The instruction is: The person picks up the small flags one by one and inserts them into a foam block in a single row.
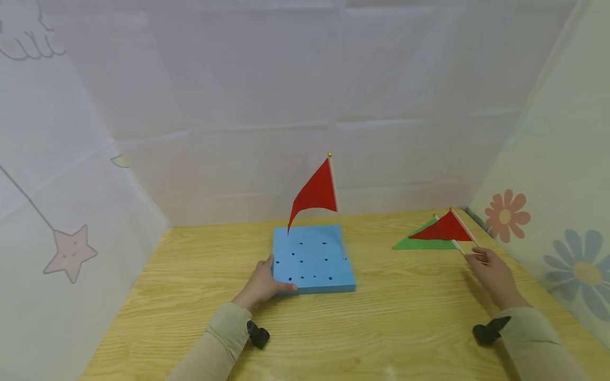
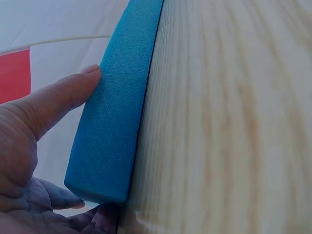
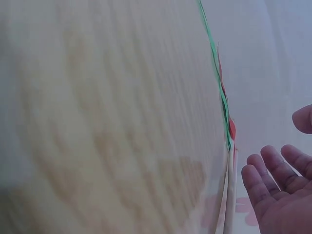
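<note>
A blue foam board with rows of small holes lies on the wooden table. A red triangular flag on a thin white stick stands upright in a hole by the board's right edge. My left hand holds the board's near left corner, thumb along the front edge and fingers at the left side. At the right, another red flag lies over a green flag. My right hand is beside the lower ends of their sticks; the right wrist view shows its fingers apart from the sticks.
White printed cloth hangs behind the table and at both sides. The wooden tabletop extends around the board. A dark strip runs along the table's far right corner. Each wrist wears a small black device.
</note>
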### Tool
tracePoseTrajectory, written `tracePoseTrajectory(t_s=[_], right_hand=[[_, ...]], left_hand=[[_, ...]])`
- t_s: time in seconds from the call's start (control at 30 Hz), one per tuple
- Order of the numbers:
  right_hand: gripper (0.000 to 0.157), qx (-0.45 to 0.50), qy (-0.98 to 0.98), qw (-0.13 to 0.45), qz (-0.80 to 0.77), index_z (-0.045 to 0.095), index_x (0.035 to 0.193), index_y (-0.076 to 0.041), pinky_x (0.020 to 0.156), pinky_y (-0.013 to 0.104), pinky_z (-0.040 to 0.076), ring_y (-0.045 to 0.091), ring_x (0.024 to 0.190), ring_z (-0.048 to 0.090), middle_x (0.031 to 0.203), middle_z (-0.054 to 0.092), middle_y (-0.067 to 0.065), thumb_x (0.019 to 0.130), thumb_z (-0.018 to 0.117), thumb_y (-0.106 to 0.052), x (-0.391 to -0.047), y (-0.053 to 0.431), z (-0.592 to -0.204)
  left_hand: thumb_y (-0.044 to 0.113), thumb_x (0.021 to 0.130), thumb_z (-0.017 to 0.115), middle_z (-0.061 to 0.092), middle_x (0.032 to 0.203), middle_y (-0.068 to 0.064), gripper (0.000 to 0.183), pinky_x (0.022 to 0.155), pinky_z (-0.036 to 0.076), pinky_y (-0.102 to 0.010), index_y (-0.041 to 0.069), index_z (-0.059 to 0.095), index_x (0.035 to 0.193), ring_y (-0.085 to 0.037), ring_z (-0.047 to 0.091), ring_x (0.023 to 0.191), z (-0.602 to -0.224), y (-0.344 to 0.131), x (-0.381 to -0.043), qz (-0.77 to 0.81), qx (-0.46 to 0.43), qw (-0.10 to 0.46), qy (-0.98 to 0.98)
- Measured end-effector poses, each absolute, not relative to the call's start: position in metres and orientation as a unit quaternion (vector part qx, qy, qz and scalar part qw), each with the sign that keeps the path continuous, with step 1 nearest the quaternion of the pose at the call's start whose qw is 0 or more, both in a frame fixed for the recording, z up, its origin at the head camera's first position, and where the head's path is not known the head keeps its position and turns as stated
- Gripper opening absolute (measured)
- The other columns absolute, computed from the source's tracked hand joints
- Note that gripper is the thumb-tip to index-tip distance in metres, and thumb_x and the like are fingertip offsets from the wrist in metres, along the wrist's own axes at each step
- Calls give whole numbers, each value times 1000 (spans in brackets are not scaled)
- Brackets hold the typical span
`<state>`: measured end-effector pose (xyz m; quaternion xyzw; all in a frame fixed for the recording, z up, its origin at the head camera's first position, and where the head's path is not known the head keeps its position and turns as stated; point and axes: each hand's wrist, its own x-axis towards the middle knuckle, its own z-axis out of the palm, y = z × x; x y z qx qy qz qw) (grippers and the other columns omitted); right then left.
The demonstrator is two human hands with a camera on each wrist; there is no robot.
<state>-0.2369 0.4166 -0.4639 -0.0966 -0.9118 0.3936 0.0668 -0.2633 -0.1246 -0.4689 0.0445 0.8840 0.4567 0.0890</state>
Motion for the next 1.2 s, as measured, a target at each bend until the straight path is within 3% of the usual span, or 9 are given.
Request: tracePoseTrajectory(t_s=[0.13,0.23,0.47,0.67,0.77,0.93,1.2], right_hand=[[66,-100,-916,60,385,29,147,19,89,55,48,59,122,47,142,39,46,111,39,-35,-235,421,-464],[66,-113,-917,63,377,31,145,20,92,61,46,59,122,48,142,40,46,111,39,-35,-235,421,-465],[64,-128,-920,65,365,33,144,20,89,59,48,58,118,52,140,43,45,110,41,-34,-236,425,-467],[65,-132,-920,57,365,34,144,20,77,43,52,56,115,55,140,43,45,110,41,-35,-235,429,-469],[64,-142,-918,56,367,34,144,20,83,51,51,56,117,52,140,43,45,110,41,-34,-235,429,-469],[63,-156,-913,49,374,33,144,21,98,65,40,59,122,45,139,41,46,111,39,-32,-232,428,-467],[60,-164,-916,32,364,38,142,19,92,59,43,56,117,49,137,46,43,108,42,-30,-235,436,-470]], left_hand=[[26,76,95,35,151,-34,119,112,35,-59,-8,18,161,-44,42,134,-468,-125,-263,462,41,91,881],[26,76,95,35,151,-33,119,112,35,-59,-7,18,161,-43,42,134,-467,-125,-263,463,39,92,881],[25,76,94,36,148,-34,119,111,35,-58,-9,17,161,-44,42,133,-467,-125,-263,466,45,91,879],[22,77,94,35,149,-32,119,112,35,-57,-7,16,162,-43,41,134,-467,-125,-261,485,40,96,868],[22,76,94,36,148,-33,119,111,35,-58,-7,17,162,-44,41,134,-468,-124,-261,487,39,95,867],[21,77,94,35,148,-32,119,112,35,-58,-6,16,162,-43,41,134,-469,-125,-262,490,35,96,866],[22,77,94,34,150,-32,119,113,34,-57,-6,15,162,-43,40,135,-469,-126,-263,496,33,98,862]])
